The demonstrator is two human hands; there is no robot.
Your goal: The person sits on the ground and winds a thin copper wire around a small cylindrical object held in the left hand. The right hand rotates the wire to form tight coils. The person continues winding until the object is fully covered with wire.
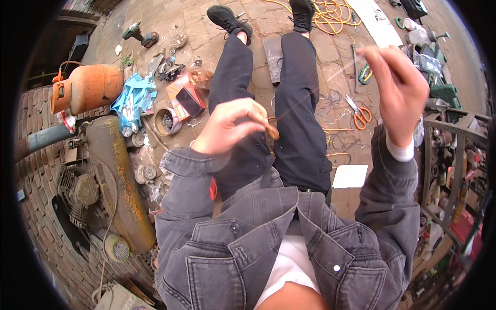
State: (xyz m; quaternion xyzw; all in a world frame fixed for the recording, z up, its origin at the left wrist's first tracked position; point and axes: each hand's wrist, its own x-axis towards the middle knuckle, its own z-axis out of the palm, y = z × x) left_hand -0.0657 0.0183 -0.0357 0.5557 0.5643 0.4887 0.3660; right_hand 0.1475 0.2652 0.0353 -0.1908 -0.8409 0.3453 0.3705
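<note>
My left hand (232, 124) is over my left thigh, thumb and fingers pinched on a small coppery-brown bundle (272, 133) that hangs between my legs. A thin reddish wire (315, 88) stretches diagonally from it up to my right hand (393, 88), which is raised at the right with thumb and forefinger pinched on the wire. Orange-handled scissors (360, 113) lie on the paving beside my right leg, below green-handled pliers (365, 75) and among loose wire scraps.
At left are an orange gas cylinder (93, 88), a rusty tank (121, 191), a drill (133, 33), blue bags (132, 103) and assorted parts. At right stand a metal rack (454, 134) and clutter. A white card (350, 176) and yellow cable (330, 15) lie on the paving.
</note>
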